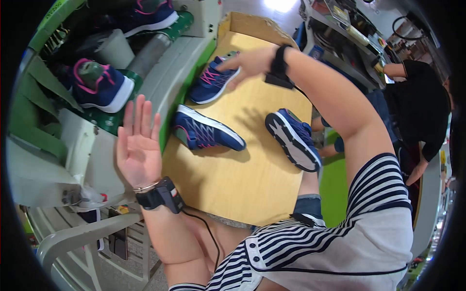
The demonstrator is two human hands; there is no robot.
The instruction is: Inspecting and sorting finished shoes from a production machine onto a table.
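The left hand (141,157) grips nothing, palm up and fingers straight beside the machine, while the right hand (252,63) stretches loosely with spread fingers over the far shoe (208,87) (whether the fingertips touch it, I cannot tell). Largest is the grey-and-green machine (160,82) at the left, bearing two more navy shoes, the lower one (109,92) near the left fingertips. Next to it stands the pale wooden tabletop (213,184), where three navy shoes with pink laces lie: the far one, toe toward the lower left; the middle shoe (206,131), on its side with its toe to the right; and the right-hand shoe (293,140), tipped so its sole faces left, well apart from the others. Smaller still, a black wrist device (165,196) sits on the left wrist, beside a thin bracelet (147,186).
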